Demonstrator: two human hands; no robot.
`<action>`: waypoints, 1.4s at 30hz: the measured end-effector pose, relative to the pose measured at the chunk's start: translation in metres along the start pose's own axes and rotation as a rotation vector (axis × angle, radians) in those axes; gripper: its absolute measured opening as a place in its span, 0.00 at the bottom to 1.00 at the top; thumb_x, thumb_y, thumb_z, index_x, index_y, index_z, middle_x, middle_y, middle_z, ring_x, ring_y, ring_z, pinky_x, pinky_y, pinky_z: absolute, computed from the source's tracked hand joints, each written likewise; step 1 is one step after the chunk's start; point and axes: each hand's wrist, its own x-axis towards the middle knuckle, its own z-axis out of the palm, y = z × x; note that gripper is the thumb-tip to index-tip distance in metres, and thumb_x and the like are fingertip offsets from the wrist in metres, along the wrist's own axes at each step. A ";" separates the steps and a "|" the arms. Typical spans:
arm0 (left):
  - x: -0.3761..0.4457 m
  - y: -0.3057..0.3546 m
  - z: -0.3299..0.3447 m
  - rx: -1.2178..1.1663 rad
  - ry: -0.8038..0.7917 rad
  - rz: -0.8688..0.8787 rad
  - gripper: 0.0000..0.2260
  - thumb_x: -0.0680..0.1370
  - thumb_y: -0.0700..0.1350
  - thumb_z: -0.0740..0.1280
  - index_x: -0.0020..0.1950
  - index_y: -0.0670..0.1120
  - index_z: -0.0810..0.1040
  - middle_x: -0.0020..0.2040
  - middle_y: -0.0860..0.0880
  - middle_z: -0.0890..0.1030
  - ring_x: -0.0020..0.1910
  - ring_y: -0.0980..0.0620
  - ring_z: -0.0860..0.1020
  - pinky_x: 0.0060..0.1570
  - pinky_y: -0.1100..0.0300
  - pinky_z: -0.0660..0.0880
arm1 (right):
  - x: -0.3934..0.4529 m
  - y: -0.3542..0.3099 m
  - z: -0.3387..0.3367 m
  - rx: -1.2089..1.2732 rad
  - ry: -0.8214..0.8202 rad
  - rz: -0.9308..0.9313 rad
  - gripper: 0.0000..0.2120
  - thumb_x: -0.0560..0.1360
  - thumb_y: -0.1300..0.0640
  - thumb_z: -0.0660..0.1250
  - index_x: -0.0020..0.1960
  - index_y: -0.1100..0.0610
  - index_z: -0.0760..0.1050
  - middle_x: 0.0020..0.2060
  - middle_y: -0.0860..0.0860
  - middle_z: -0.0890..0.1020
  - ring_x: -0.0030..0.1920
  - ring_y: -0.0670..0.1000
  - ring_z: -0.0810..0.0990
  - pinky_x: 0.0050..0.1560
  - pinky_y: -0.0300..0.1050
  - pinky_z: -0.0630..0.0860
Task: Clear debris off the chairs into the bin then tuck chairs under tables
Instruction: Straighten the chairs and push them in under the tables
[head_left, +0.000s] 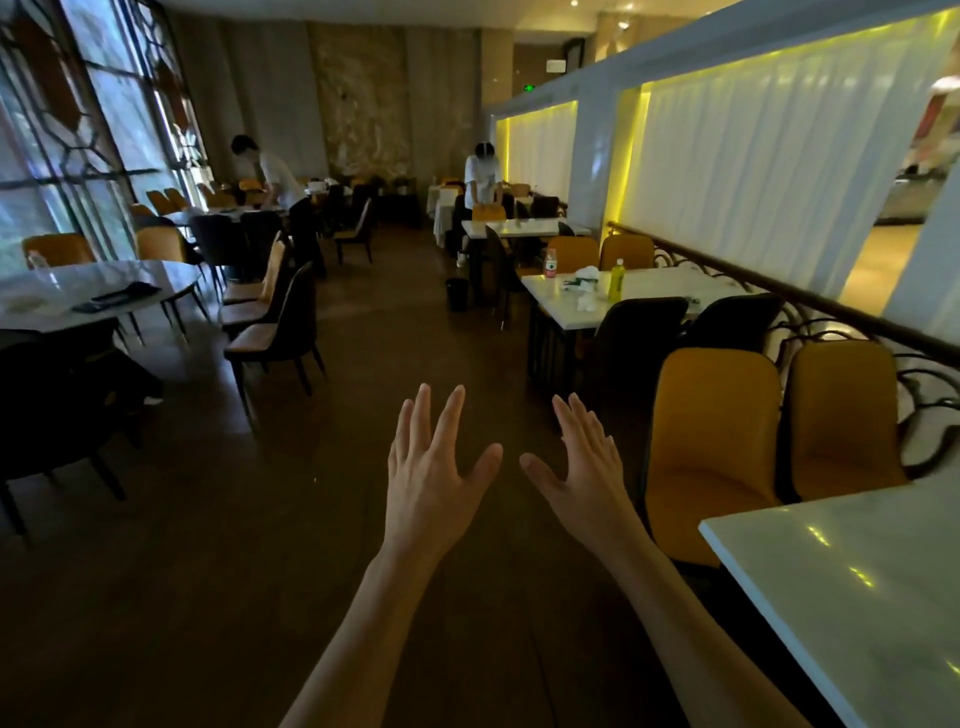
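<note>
My left hand and right hand hung spread and empty. Chairs stood untucked, far from the bin; most work remained.

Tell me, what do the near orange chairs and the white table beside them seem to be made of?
Orange chairs: probably smooth leather or vinyl upholstery, with a soft sheen and rounded padded edges. White table: glossy stone-like or laminate top; it mirrors the lights sharply.

Single head-worn wide-angle view, facing forward and slightly down along the dark floor aisle, white table close at lower right, far wall well beyond it.
</note>
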 end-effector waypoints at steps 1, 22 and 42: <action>0.014 -0.004 0.009 -0.004 -0.008 0.007 0.35 0.77 0.68 0.56 0.79 0.62 0.45 0.81 0.52 0.41 0.79 0.52 0.38 0.74 0.47 0.46 | 0.012 0.006 0.004 0.005 0.007 0.006 0.41 0.75 0.28 0.52 0.80 0.44 0.43 0.81 0.46 0.43 0.80 0.50 0.39 0.77 0.56 0.39; 0.363 -0.035 0.204 -0.046 -0.112 0.098 0.36 0.76 0.69 0.56 0.79 0.62 0.43 0.81 0.54 0.40 0.78 0.54 0.36 0.73 0.49 0.44 | 0.347 0.179 0.029 -0.055 0.137 0.119 0.40 0.76 0.29 0.52 0.81 0.45 0.44 0.81 0.47 0.44 0.80 0.51 0.41 0.76 0.53 0.39; 0.746 -0.085 0.425 -0.176 -0.249 0.241 0.36 0.76 0.70 0.55 0.79 0.62 0.43 0.81 0.52 0.41 0.78 0.53 0.39 0.72 0.51 0.43 | 0.704 0.342 0.079 -0.161 0.240 0.313 0.39 0.77 0.30 0.52 0.81 0.46 0.45 0.81 0.48 0.44 0.80 0.52 0.42 0.76 0.54 0.39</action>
